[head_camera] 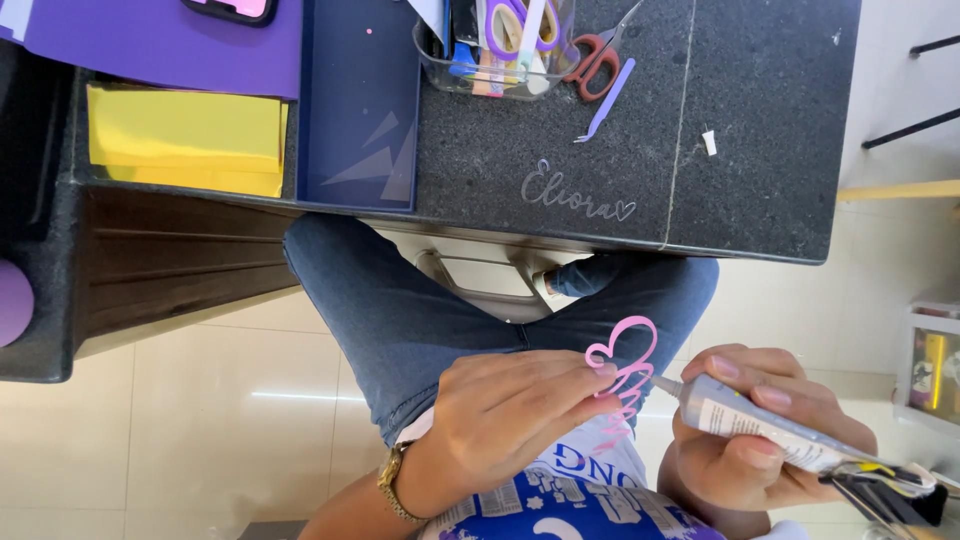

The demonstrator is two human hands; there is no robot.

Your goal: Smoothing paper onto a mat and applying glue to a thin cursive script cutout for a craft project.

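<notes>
My left hand point(510, 415) pinches a thin pink paper cut-out of looping cursive shape point(622, 365), held over my lap. My right hand point(765, 430) grips a grey glue tube point(775, 425), its white nozzle tip touching the right side of the pink cut-out. A gold watch sits on my left wrist point(395, 485). Both hands hover above my jeans-clad legs point(420, 310), below the edge of the dark speckled table point(600, 150).
On the table lie a grey cut-out script word point(577, 197), red-handled scissors point(597, 58), a clear organiser of tools point(497, 45), a navy tray point(360, 100), yellow point(185, 135) and purple paper point(160, 45). A drawer handle point(480, 275) shows under the table.
</notes>
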